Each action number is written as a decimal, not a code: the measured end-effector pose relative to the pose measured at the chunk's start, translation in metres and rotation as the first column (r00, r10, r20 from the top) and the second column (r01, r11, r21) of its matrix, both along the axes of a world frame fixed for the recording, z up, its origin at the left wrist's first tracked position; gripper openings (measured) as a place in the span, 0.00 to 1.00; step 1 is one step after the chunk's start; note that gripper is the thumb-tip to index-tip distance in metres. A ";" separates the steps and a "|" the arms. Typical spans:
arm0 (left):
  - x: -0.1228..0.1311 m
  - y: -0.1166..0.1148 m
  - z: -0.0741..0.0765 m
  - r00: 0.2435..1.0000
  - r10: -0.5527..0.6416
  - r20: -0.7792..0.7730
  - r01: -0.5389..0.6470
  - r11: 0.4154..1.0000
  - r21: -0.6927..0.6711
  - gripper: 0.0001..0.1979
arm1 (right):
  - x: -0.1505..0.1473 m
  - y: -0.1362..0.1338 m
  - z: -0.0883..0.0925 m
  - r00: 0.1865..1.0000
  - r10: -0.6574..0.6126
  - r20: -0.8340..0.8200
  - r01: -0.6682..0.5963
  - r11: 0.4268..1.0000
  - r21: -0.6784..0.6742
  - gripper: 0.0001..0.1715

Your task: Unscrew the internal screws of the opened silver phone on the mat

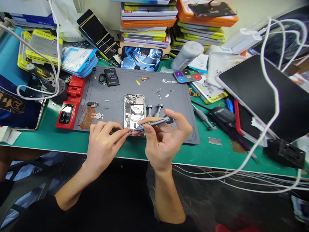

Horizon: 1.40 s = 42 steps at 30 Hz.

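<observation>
Head view: right hand (166, 138) curled round a slim grey metal screwdriver (159, 122); left hand (105, 141) pinched near its tip — grip contents unclear. Opened, pale-framed rectangular phone (135, 111) beneath, on dark grey mat (116, 114). Slipping tip could gouge bared components (138, 101).

The mat (113, 108) carries a logo and the letters "WKTO", cut off at the coloured case (187, 76). "BATTERY" seems to stand on a yellow pack (45, 44), and a power sign on a red device (66, 114) button. The black battery's (111, 77) print is too small.
</observation>
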<state>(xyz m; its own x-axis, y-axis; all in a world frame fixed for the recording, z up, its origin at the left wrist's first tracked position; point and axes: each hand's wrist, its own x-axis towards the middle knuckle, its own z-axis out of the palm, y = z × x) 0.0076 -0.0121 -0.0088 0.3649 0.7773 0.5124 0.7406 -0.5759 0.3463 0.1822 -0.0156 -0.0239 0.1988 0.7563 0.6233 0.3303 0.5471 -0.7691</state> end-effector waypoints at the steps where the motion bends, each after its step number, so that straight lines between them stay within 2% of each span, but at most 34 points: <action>1: 0.000 0.000 0.000 1.000 0.000 -0.002 0.000 1.000 -0.003 0.07 | 0.000 0.000 0.000 1.000 0.000 0.007 0.000 1.000 -0.006 0.29; 15: 0.000 -0.001 0.000 1.000 -0.003 0.001 0.003 1.000 0.008 0.06 | 0.001 0.000 -0.003 1.000 -0.001 0.009 0.001 1.000 0.005 0.30; 20: 0.000 0.000 0.002 1.000 -0.005 0.000 0.005 1.000 0.009 0.05 | 0.000 0.000 -0.002 0.999 0.054 -0.010 -0.053 0.998 0.024 0.31; 28: 0.000 0.000 0.001 1.000 -0.011 0.007 0.011 1.000 0.001 0.08 | -0.002 0.000 -0.002 0.998 0.055 -0.019 -0.054 0.997 0.047 0.34; 30: -0.001 0.000 0.002 1.000 -0.017 0.021 0.018 1.000 -0.010 0.08 | -0.001 0.002 -0.005 1.000 0.019 0.001 -0.019 0.997 0.079 0.35; 35: -0.001 -0.001 0.003 0.994 0.021 0.104 -0.018 0.999 -0.031 0.07 | 0.005 0.005 -0.012 0.964 -0.235 0.125 0.190 0.937 0.293 0.38; 38: 0.001 -0.001 0.003 0.997 0.022 0.079 -0.020 1.000 -0.022 0.06 | 0.006 0.005 -0.014 0.949 -0.234 0.211 0.175 0.948 0.264 0.40; 42: 0.001 -0.001 0.003 0.998 0.013 0.064 -0.012 1.000 -0.028 0.07 | 0.006 0.005 -0.014 0.945 -0.218 0.243 0.150 0.951 0.270 0.43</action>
<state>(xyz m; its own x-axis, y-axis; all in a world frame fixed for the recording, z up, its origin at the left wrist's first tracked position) 0.0086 -0.0135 -0.0056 0.3222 0.7957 0.5129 0.7234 -0.5564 0.4088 0.1880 -0.0103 -0.0383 0.1209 0.5394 0.8333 0.6173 0.6165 -0.4887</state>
